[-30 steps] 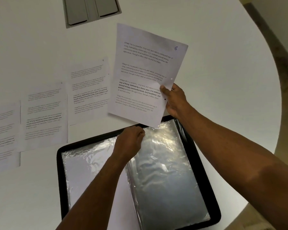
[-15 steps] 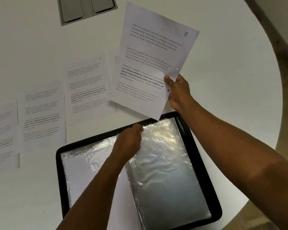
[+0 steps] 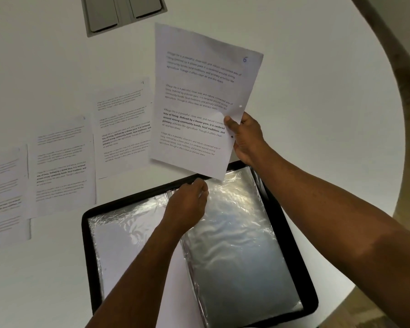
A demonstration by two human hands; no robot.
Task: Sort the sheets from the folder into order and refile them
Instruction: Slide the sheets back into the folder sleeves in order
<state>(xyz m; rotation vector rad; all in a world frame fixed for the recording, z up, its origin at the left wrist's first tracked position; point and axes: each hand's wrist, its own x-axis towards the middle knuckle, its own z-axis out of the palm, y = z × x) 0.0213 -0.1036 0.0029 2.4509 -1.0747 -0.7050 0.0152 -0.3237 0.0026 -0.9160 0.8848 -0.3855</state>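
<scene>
The right hand has its fingers clamped on a white printed sheet marked 6, held at upper centre above the white table. The left hand pinches a clear plastic sleeve in the open black folder.

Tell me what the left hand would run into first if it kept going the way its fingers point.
The left hand points up-right, away from the person, fingers at the top edge of the open folder. Straight on, it would probably meet the lower corner of the sheet marked 6, held in the right hand; depth is unclear.
</scene>
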